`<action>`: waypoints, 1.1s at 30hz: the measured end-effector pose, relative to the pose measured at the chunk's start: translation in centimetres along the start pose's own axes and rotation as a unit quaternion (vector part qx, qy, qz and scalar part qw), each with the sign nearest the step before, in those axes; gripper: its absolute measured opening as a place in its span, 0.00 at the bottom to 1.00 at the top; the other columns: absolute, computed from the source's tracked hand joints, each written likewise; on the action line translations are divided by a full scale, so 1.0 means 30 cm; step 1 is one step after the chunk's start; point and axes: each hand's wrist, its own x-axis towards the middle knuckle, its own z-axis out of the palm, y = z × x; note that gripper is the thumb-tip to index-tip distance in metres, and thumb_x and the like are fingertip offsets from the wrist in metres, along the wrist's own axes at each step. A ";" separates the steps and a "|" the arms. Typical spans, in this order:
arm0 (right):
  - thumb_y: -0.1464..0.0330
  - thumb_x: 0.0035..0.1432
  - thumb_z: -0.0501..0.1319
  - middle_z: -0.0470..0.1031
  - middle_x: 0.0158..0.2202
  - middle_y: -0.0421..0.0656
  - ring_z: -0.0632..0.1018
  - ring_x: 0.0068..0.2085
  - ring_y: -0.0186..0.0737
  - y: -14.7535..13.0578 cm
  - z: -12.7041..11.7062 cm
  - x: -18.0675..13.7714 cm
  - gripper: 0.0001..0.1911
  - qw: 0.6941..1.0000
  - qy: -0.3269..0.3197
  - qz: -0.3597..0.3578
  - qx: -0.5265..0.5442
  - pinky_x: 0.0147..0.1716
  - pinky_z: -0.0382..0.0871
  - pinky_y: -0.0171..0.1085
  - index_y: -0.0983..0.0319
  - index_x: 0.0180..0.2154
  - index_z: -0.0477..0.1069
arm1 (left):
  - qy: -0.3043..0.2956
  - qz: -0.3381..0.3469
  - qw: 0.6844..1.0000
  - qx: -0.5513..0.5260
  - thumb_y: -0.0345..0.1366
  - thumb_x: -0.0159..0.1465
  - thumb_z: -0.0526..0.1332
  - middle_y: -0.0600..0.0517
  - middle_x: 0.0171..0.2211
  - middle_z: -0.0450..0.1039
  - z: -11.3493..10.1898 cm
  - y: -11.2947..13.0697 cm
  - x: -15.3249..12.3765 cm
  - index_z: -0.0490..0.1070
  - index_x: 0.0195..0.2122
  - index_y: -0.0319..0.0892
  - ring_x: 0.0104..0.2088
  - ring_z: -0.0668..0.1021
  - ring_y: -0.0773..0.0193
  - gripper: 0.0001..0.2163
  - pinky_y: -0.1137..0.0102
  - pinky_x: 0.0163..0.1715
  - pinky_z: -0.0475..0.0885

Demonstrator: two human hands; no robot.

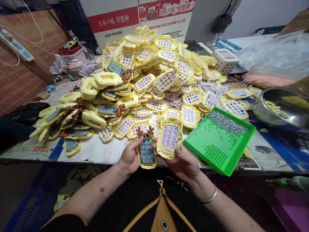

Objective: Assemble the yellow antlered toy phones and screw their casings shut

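Low over the table's front edge, my left hand [131,155] is closed around a yellow toy phone half [147,165] with brown antlers [145,130] and a greyish circuit panel [147,151] inside. Just to its right, my right hand [184,163] grips a yellow shell half [169,138] fitted with a pale keypad that faces up. The two halves are side by side, nearly touching. Behind them rises a big heap of similar yellow shells [165,80]. More antlered halves with panels [106,109] are piled on the left.
A green perforated tray [228,167] of small metal screws [224,120] stands at right. Beyond it are a metal bowl [272,96] with small yellow pieces and a large plastic bag [277,58]. Printed cartons [116,29] back the heap. A blue crate [31,196] sits below at left.
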 end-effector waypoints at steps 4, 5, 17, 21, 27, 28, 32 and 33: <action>0.56 0.40 0.74 0.77 0.53 0.49 0.75 0.57 0.60 0.014 -0.011 -0.008 0.32 1.000 0.001 0.026 -0.004 0.55 0.69 0.60 0.55 0.48 0.71 | 0.011 -0.016 1.000 0.004 0.35 0.63 0.60 0.43 0.33 0.80 -0.008 -0.009 0.001 0.74 0.40 0.35 0.26 0.80 0.60 0.09 0.67 0.26 0.76; 0.56 0.40 0.74 0.77 0.53 0.49 0.74 0.57 0.60 0.015 -0.013 -0.009 0.32 1.000 0.003 0.029 -0.007 0.55 0.69 0.60 0.55 0.48 0.71 | 0.011 -0.012 1.000 0.011 0.35 0.63 0.60 0.43 0.33 0.79 -0.010 -0.011 0.001 0.74 0.40 0.35 0.26 0.80 0.60 0.09 0.67 0.25 0.76; 0.55 0.36 0.76 0.77 0.52 0.50 0.79 0.51 0.61 0.032 -0.033 -0.018 0.33 0.999 0.004 0.048 -0.005 0.49 0.74 0.59 0.56 0.46 0.73 | -0.004 -0.084 0.996 -0.030 0.35 0.63 0.58 0.46 0.29 0.77 -0.007 -0.006 -0.001 0.72 0.36 0.36 0.25 0.77 0.63 0.08 0.65 0.31 0.75; 0.54 0.37 0.75 0.78 0.50 0.49 0.80 0.49 0.57 0.021 -0.045 -0.025 0.32 0.999 0.009 0.038 -0.002 0.46 0.75 0.56 0.56 0.46 0.73 | -0.134 -0.137 0.980 -0.046 0.38 0.58 0.62 0.43 0.32 0.78 -0.029 -0.008 -0.014 0.75 0.42 0.32 0.32 0.80 0.55 0.15 0.61 0.38 0.74; 0.54 0.39 0.75 0.77 0.52 0.48 0.78 0.53 0.57 0.010 -0.038 -0.028 0.33 0.999 0.006 0.015 -0.028 0.51 0.73 0.56 0.55 0.48 0.71 | -0.147 -0.102 0.984 -0.016 0.51 0.65 0.56 0.41 0.32 0.79 -0.021 -0.012 -0.016 0.74 0.46 0.30 0.34 0.80 0.54 0.25 0.60 0.43 0.73; 0.55 0.39 0.75 0.76 0.53 0.48 0.77 0.54 0.56 0.009 -0.035 -0.028 0.34 0.999 0.010 0.005 -0.040 0.53 0.71 0.57 0.54 0.49 0.70 | -0.134 -0.098 0.986 -0.008 0.54 0.65 0.54 0.40 0.33 0.79 -0.018 -0.008 -0.015 0.74 0.47 0.29 0.36 0.81 0.52 0.28 0.60 0.43 0.73; 0.61 0.41 0.76 0.74 0.56 0.48 0.75 0.57 0.52 0.010 -0.030 -0.026 0.37 0.991 0.027 -0.022 -0.127 0.59 0.67 0.54 0.54 0.53 0.66 | -0.043 -0.060 0.997 0.011 0.56 0.67 0.47 0.38 0.34 0.80 -0.008 0.021 -0.008 0.75 0.46 0.29 0.39 0.82 0.50 0.32 0.57 0.48 0.73; 0.61 0.41 0.76 0.74 0.55 0.48 0.75 0.56 0.51 0.012 -0.030 -0.026 0.37 0.989 0.023 -0.018 -0.141 0.58 0.67 0.53 0.54 0.53 0.66 | -0.016 -0.048 0.999 0.010 0.54 0.68 0.47 0.39 0.35 0.80 -0.004 0.029 -0.006 0.75 0.45 0.30 0.38 0.82 0.52 0.30 0.58 0.48 0.73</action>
